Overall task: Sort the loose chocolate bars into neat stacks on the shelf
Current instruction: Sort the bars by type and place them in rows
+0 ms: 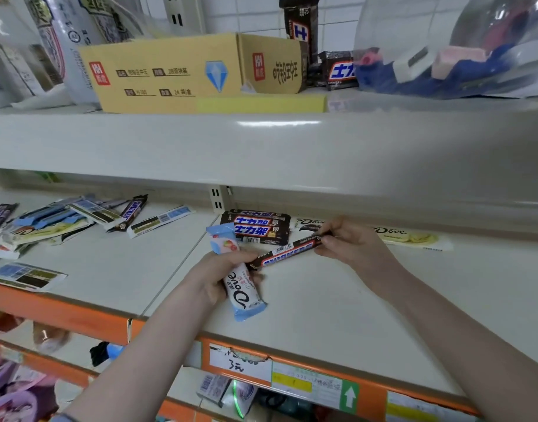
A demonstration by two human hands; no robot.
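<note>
Here, Dove bar (pixel 242 284), Snickers bar (pixel 287 253)

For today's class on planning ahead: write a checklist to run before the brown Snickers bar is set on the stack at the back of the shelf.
1. Right hand grips Snickers bar: ok.
2. Left hand holds only the Dove bar: cannot tell, it touches the Snickers end.
3. Snickers stack neat: ok.
4. Path to stack clear: ok.
5. Loose bars sorted: not ok.

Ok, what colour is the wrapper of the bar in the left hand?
White with light blue ends, seen in the head view: Dove bar, left hand.
</note>
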